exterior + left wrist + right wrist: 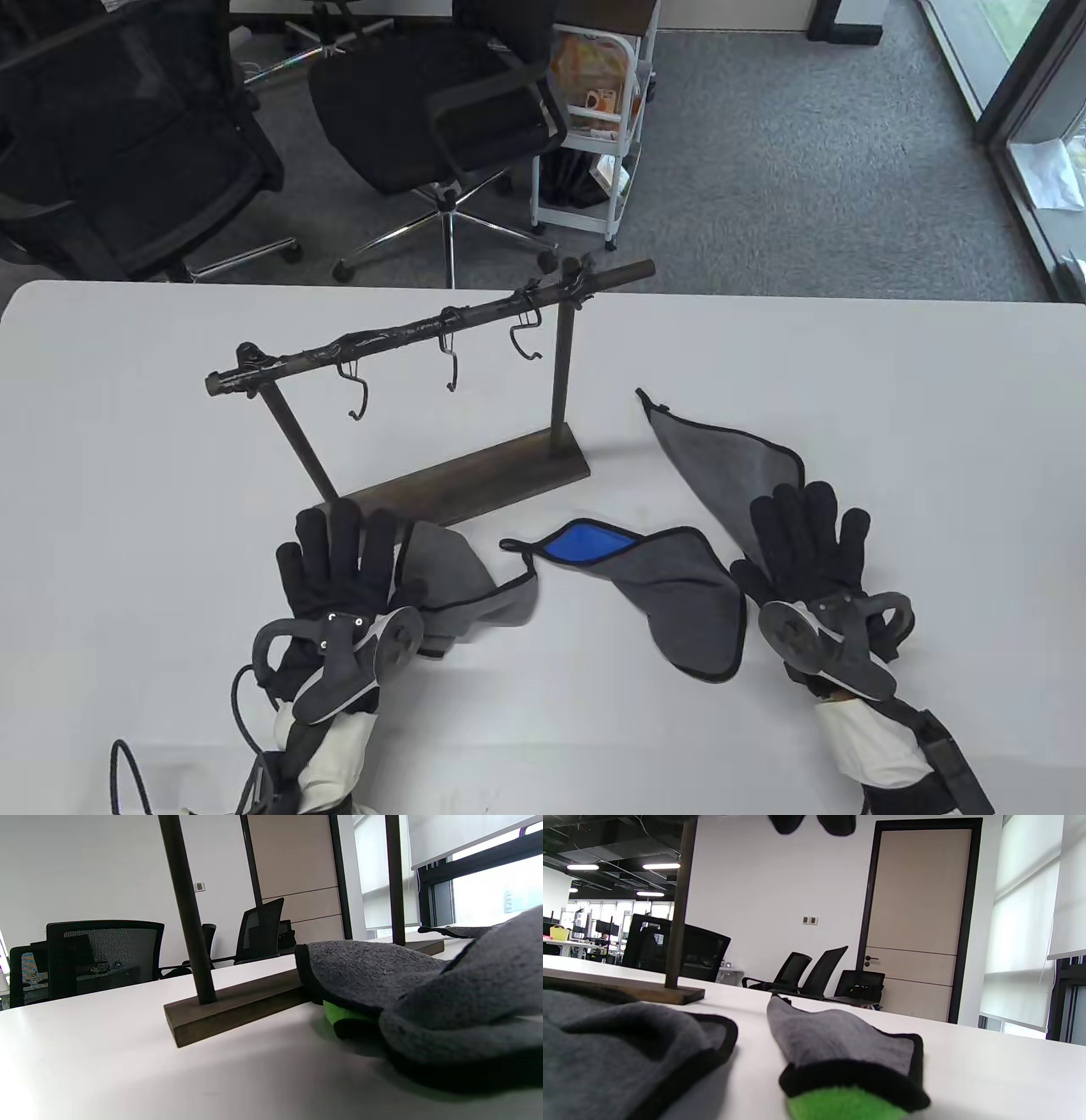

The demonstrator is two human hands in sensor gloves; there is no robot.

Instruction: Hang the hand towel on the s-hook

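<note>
Nothing is hooked yet: three grey black-edged hand towels lie on the white counter [127, 441] before the dark metal rack of s-hooks [445, 361]. Your left hand [339, 569] and right hand [806, 543] rest flat, fingers spread, gripping nothing. Next, pinch the middle towel's [679, 586] loop corner and lift it to a hook.

Towels [721, 475] partly under hands [810, 543]

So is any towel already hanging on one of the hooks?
No: all three hooks on the rack hang bare, and the towels lie on the table.
</note>
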